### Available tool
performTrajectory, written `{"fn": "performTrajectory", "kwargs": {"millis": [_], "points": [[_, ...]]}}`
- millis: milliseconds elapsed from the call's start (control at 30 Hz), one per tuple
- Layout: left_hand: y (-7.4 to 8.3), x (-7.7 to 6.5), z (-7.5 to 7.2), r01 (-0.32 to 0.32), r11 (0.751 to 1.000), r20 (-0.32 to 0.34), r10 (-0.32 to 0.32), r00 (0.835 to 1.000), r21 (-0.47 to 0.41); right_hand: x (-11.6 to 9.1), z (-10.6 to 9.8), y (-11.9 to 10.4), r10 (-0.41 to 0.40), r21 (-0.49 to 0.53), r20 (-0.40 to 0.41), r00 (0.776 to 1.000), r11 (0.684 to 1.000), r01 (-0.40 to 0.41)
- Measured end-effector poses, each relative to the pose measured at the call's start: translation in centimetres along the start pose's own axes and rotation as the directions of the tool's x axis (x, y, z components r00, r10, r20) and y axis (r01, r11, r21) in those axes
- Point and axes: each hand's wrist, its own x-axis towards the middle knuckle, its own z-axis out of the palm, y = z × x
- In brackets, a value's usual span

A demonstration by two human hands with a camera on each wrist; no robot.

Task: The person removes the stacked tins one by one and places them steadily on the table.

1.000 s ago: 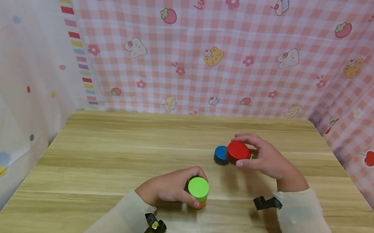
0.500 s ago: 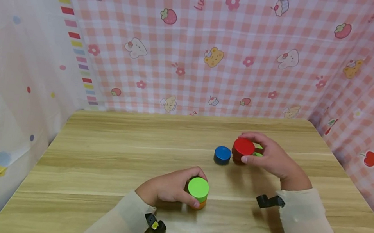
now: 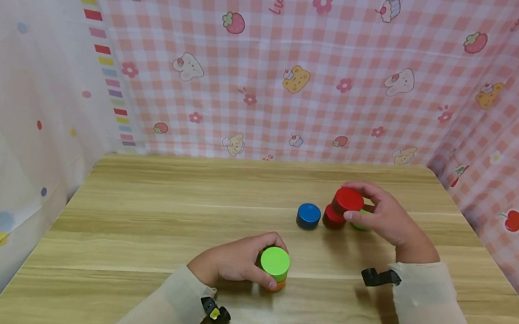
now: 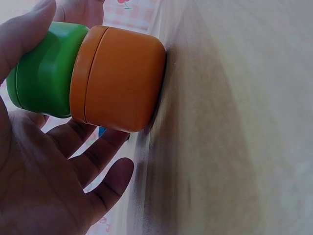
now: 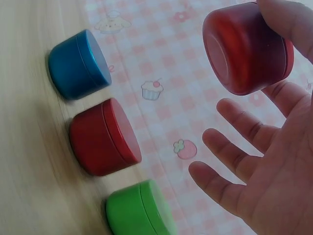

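In the head view my left hand grips a small round green tin between thumb and fingers. That green tin stands on an orange tin, whose base rests on the table. My right hand pinches a red tin by its sides, held up in the air. Below it, a second red tin stands on the table, apart from the held one in the right wrist view. To its left stands a blue tin; to its right a second green tin, partly behind my right hand in the head view.
The wood-grain table carries all the tins. A pink checked cloth hangs behind it and along the right side. At the left hangs a white cloth with cartoon prints. Each wrist bears a small black camera mount.
My right hand has moved right and slightly away with the red tin, from beside the blue tin. The standing red tin has come into sight. My left hand has stayed still.
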Motion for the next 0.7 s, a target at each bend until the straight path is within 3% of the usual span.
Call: {"fn": "performTrajectory", "kwargs": {"millis": [233,500,700], "points": [[0.0,0.0,0.0,-0.006,1.0,0.0,0.006,1.0,-0.003,-0.2,-0.7,0.4,0.052,0.02,-0.02,0.998,0.998,-0.052],[-0.1,0.0,0.0,-0.006,1.0,-0.003,0.006,1.0,0.025,-0.3,-1.0,1.1,0.06,0.057,-0.027,0.998,0.997,-0.059],[-0.1,0.0,0.0,-0.002,1.0,-0.005,0.003,1.0,0.025,-0.5,-1.5,1.3,0.088,0.026,-0.051,0.995,0.996,-0.087]]}}
